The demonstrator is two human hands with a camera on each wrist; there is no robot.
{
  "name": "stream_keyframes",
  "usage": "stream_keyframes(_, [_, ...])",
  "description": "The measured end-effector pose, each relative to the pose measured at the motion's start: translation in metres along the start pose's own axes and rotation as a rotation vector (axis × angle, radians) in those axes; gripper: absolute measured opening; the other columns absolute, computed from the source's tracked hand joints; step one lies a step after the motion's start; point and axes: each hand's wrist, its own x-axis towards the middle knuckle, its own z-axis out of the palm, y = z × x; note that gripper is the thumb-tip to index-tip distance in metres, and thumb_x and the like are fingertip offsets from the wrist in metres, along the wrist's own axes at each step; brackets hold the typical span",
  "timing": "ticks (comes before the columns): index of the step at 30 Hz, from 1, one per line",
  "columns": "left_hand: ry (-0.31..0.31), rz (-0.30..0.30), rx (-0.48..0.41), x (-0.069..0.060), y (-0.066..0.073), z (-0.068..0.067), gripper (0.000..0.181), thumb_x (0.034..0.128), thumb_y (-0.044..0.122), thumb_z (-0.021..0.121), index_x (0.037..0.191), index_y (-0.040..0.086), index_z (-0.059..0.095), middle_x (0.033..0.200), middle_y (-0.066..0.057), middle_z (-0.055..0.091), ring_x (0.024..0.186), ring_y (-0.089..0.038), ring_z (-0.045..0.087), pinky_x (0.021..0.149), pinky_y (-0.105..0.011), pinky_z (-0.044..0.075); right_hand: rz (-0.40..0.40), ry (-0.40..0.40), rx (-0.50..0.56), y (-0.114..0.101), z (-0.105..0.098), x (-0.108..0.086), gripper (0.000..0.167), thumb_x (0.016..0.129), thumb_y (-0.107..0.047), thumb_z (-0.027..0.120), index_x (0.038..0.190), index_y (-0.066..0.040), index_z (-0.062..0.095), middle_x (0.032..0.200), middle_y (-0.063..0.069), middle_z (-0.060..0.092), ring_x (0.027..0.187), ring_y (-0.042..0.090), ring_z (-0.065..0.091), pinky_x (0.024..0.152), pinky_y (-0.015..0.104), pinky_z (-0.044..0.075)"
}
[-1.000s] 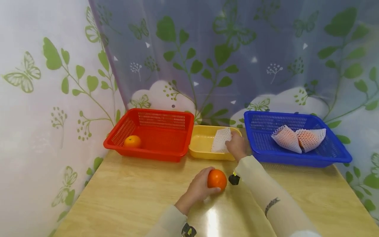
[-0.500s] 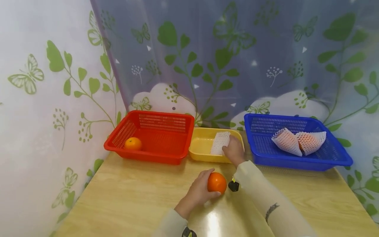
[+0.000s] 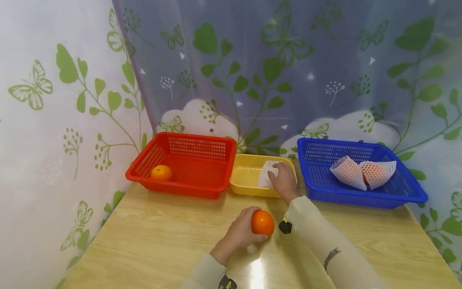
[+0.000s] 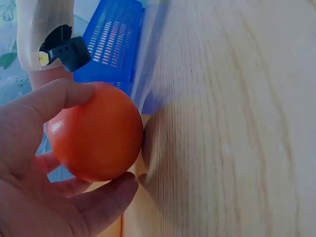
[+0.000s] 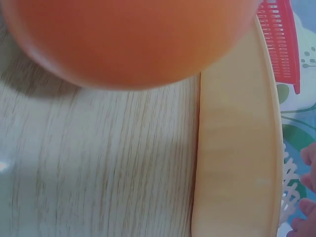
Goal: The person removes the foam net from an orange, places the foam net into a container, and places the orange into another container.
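Note:
An orange (image 3: 262, 223) is near the middle of the table, and my left hand (image 3: 240, 230) grips it from the left. In the left wrist view, the thumb lies along one side of the orange (image 4: 96, 133) and the fingers curl round the other. My right hand (image 3: 284, 182) is over the right side of the yellow basket (image 3: 242, 190), its thumb and fingers spread apart. Beside those fingers, a white foam net sleeve (image 3: 265, 176) leans inside the basket. Only the fingertips (image 5: 307, 182) show in the right wrist view, with the sleeve partly hidden behind the basket's rim.
To the left stands a red basket (image 3: 195, 190) with another orange (image 3: 161, 173) in it. A blue basket (image 3: 357, 199) on the right holds two fruits in foam net sleeves (image 3: 348, 172). A patterned curtain (image 3: 252, 80) hangs behind the wooden table (image 3: 151, 241).
My right hand's thumb and fingers have spread away from the foam net sleeve, which stays in the yellow basket. The left hand keeps its hold on the orange in about the same place.

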Motion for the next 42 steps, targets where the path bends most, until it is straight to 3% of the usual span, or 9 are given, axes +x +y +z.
stream_keyframes(6, [0.002, -0.008, -0.014, 0.003, -0.003, -0.002, 0.075, 0.0684, 0.025, 0.087, 0.130, 0.017, 0.044, 0.125, -0.008, 0.054, 0.100, -0.027, 0.058, 0.086, -0.047, 0.047, -0.105, 0.021, 0.039, -0.009, 0.002, 0.001, 0.037, 0.093, -0.018, 0.062, 0.122, 0.004, 0.060, 0.134, 0.024, 0.052, 0.127, 0.039, 0.046, 0.109, 0.049, 0.033])
stream_keyframes(11, [-0.056, 0.022, -0.038, -0.003, -0.010, -0.012, 0.084, 0.0672, 0.028, 0.086, 0.140, 0.019, 0.044, 0.129, -0.011, 0.047, 0.102, -0.027, 0.057, 0.086, -0.048, 0.049, -0.185, -0.061, 0.097, -0.021, 0.007, 0.001, 0.043, 0.096, -0.022, 0.060, 0.131, 0.002, 0.055, 0.139, 0.021, 0.051, 0.130, 0.037, 0.044, 0.109, 0.050, 0.034])
stream_keyframes(17, [-0.185, 0.042, -0.159, -0.012, -0.008, -0.040, 0.076, 0.0688, 0.026, 0.084, 0.136, 0.016, 0.049, 0.126, -0.009, 0.045, 0.104, -0.023, 0.054, 0.088, -0.045, 0.047, -0.292, -0.175, 0.150, -0.037, 0.014, -0.001, 0.049, 0.100, -0.029, 0.056, 0.142, -0.005, 0.047, 0.147, 0.018, 0.043, 0.136, 0.035, 0.038, 0.111, 0.052, 0.031])
stream_keyframes(23, [-0.345, 0.047, -0.348, -0.021, -0.003, -0.076, 0.070, 0.0766, 0.018, 0.079, 0.137, 0.016, 0.044, 0.120, -0.006, 0.056, 0.101, -0.021, 0.056, 0.084, -0.038, 0.048, -0.350, -0.222, 0.153, -0.055, 0.023, -0.005, 0.054, 0.099, -0.036, 0.055, 0.144, -0.008, 0.046, 0.151, 0.015, 0.039, 0.138, 0.034, 0.036, 0.112, 0.053, 0.029])
stream_keyframes(28, [-0.441, 0.011, -0.499, -0.028, -0.006, -0.101, 0.072, 0.0797, 0.012, 0.076, 0.141, 0.020, 0.039, 0.125, -0.011, 0.050, 0.100, -0.026, 0.057, 0.075, -0.038, 0.055, -0.372, -0.246, 0.164, -0.064, 0.034, -0.009, 0.057, 0.098, -0.038, 0.056, 0.147, -0.012, 0.043, 0.154, 0.011, 0.035, 0.140, 0.032, 0.033, 0.112, 0.053, 0.028])
stream_keyframes(31, [-0.448, 0.009, -0.578, -0.031, -0.008, -0.112, 0.076, 0.0801, 0.009, 0.074, 0.144, 0.020, 0.034, 0.130, -0.015, 0.045, 0.103, -0.030, 0.057, 0.075, -0.043, 0.057, -0.360, -0.263, 0.174, -0.069, 0.040, -0.013, 0.059, 0.097, -0.040, 0.057, 0.147, -0.013, 0.042, 0.154, 0.010, 0.035, 0.141, 0.031, 0.033, 0.113, 0.052, 0.028])
stream_keyframes(36, [-0.400, 0.054, -0.709, -0.033, -0.014, -0.128, 0.076, 0.0843, 0.004, 0.070, 0.145, 0.019, 0.026, 0.136, -0.020, 0.036, 0.109, -0.033, 0.054, 0.083, -0.048, 0.055, -0.307, -0.301, 0.195, -0.076, 0.047, -0.019, 0.061, 0.096, -0.044, 0.056, 0.149, -0.017, 0.041, 0.157, 0.007, 0.031, 0.142, 0.029, 0.031, 0.113, 0.053, 0.028])
stream_keyframes(42, [-0.313, 0.052, -0.711, -0.032, -0.017, -0.140, 0.061, 0.0948, 0.014, 0.061, 0.143, 0.015, 0.024, 0.138, -0.020, 0.031, 0.112, -0.032, 0.052, 0.088, -0.046, 0.054, -0.285, -0.296, 0.202, -0.080, 0.051, -0.021, 0.066, 0.094, -0.050, 0.057, 0.148, -0.015, 0.041, 0.158, 0.005, 0.029, 0.144, 0.028, 0.028, 0.112, 0.053, 0.028])
